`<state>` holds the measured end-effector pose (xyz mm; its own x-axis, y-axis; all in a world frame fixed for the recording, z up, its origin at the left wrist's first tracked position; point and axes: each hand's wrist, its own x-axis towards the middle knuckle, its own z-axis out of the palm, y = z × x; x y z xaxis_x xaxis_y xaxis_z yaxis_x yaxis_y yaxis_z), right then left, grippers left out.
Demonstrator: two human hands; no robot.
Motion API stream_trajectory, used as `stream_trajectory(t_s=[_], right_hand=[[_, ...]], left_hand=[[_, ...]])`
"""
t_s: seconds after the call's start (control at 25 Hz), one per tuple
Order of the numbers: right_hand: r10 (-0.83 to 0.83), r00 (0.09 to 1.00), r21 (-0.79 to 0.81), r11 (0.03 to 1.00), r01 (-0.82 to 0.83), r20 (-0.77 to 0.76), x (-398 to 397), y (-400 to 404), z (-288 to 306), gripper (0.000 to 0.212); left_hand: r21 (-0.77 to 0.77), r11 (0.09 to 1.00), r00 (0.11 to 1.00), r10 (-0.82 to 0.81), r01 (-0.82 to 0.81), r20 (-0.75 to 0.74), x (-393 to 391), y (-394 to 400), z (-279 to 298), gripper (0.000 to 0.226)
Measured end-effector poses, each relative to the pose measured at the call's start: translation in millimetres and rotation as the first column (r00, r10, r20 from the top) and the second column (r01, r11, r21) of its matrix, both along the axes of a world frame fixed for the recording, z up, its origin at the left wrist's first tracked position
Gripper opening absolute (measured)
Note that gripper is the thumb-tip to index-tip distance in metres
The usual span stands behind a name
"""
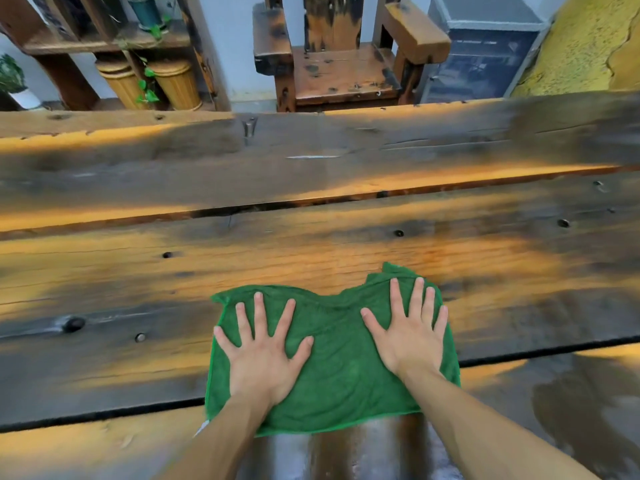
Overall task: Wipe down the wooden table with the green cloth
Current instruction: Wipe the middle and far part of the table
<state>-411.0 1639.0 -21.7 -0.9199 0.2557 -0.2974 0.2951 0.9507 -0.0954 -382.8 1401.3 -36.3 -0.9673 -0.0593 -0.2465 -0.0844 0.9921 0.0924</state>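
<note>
I have both palms flat on the green cloth (343,358), which lies spread in the lower middle of the frame on the wooden table (311,244). My left hand (263,355) presses its left half and my right hand (412,337) its right half, fingers of both splayed wide and straight, gripping nothing, only pushing down. The cloth's far edge is rucked up near the right fingertips. Below the cloth, at the bottom of the frame, the wood shines wet, so I judge the wiping stroke is under way, with the 2 planks above the cloth dull and probably not yet reached. The next move calls for even pressure from both palms and a push toward the top of the frame, keeping the cloth flat so it doesn't bunch at the gap between planks (242,211).
</note>
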Motion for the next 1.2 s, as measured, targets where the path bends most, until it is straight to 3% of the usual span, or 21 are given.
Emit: stream_trajectory(t_s=[0.48,1.2], right_hand=[[0.050,0.995,0.012,0.999,-0.049,-0.090,-188.2,21.3,-9.2,0.086],[0.024,0.989,0.041,0.999,-0.018,-0.148,-481.4,39.5,-16.1,0.090]], left_hand=[[-0.076,0.997,1.000,0.011,-0.012,-0.007,-184.0,22.8,1.1,0.076],[-0.013,1.000,0.998,0.002,-0.003,-0.069,-484.5,35.4,2.2,0.072]])
